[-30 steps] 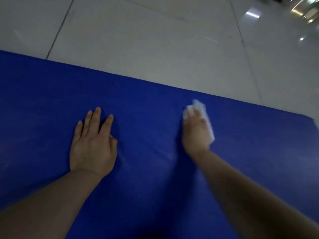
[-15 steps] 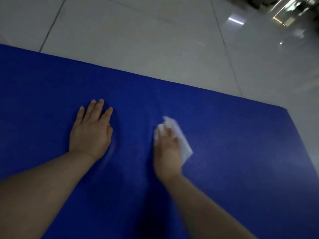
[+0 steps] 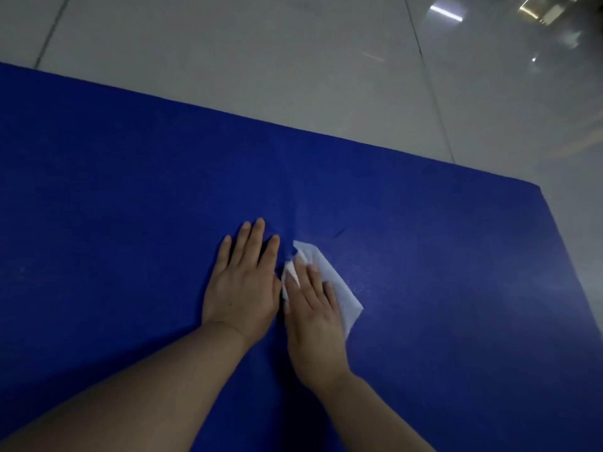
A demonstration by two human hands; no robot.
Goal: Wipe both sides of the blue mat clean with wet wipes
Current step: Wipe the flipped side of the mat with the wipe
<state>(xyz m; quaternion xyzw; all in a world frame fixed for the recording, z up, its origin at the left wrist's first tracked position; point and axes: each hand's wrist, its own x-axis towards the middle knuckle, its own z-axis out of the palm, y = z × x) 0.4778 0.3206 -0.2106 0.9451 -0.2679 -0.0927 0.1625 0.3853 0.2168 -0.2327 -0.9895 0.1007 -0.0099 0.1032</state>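
The blue mat (image 3: 130, 197) lies flat on the floor and fills most of the view, its far edge running from upper left to right and its right corner in sight. My left hand (image 3: 243, 282) rests flat on the mat with straight fingers. Right beside it, my right hand (image 3: 311, 316) presses a white wet wipe (image 3: 342, 296) onto the mat with flat fingers. The wipe sticks out past the fingertips and to the right of the hand. The two hands almost touch.
Pale glossy floor tiles (image 3: 261, 60) with dark grout lines lie beyond the mat's far edge. Light reflections and blurred objects (image 3: 541, 11) show at the top right corner. A strip of floor (image 3: 580, 223) runs along the mat's right edge.
My right hand has slid the wipe leftward across the mat until it lies next to my left hand. The left hand stays pressed flat on the mat.
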